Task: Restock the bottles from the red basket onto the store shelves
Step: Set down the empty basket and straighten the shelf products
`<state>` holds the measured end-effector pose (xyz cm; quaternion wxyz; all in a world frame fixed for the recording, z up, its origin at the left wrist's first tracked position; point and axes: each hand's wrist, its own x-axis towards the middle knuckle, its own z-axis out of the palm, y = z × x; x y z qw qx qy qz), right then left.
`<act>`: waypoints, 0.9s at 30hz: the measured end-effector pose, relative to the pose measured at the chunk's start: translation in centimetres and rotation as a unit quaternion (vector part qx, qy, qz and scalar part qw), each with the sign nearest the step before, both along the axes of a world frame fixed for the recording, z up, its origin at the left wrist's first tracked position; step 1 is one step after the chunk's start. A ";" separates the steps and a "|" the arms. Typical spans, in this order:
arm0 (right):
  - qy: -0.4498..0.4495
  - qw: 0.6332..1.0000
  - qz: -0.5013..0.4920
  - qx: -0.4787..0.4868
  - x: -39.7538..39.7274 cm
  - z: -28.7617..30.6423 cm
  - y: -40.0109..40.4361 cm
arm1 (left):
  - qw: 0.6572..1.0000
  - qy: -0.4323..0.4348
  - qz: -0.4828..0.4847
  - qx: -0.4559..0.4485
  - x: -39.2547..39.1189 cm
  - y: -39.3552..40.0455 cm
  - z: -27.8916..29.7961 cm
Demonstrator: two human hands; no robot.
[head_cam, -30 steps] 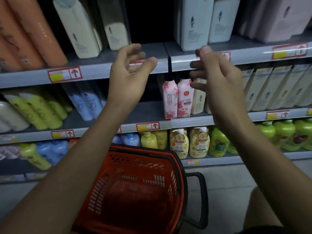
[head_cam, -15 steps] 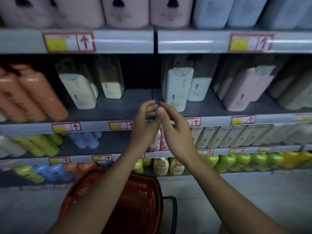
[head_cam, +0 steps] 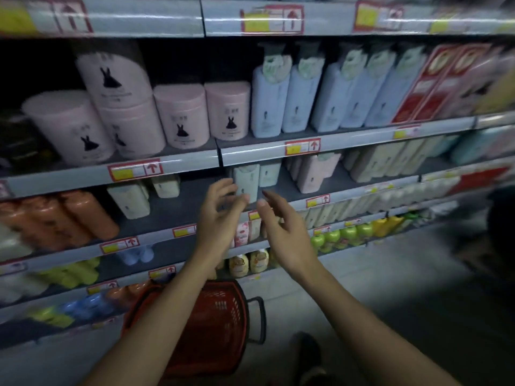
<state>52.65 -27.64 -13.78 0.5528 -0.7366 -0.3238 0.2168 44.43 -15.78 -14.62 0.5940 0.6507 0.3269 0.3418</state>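
Head view: my two empty hands by the shelves.
Left hand and right hand have fingers spread apart above the red basket.

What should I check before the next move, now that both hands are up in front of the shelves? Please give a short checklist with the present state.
1. Left hand free of any bottle: ok, fingers spread, nothing held.
2. Right hand free: ok, open and empty.
3. Red basket within reach: ok, on the floor below the forearms.
4. Bottles left in the basket: cannot tell, its inside is dark and partly hidden by the left arm.
5. Free space on the shelf behind the hands: ok, a bare patch lies between the cream bottles and the pale green bottle.
6. Shelved bottles standing upright: not ok, the orange bottles appear tilted.
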 end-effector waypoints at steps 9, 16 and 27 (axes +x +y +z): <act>-0.025 0.990 -0.121 0.066 -7.5 4.6 -4.6 | 0.995 -0.027 -0.090 0.027 -7.0 -3.0 4.3; -0.022 0.987 -0.127 0.092 -5.4 6.6 -9.4 | 0.996 -0.015 -0.080 0.040 -6.1 -7.2 5.9; 0.006 0.985 -0.113 0.133 13.5 5.9 -25.5 | 0.996 0.037 -0.053 0.056 11.6 -23.1 5.3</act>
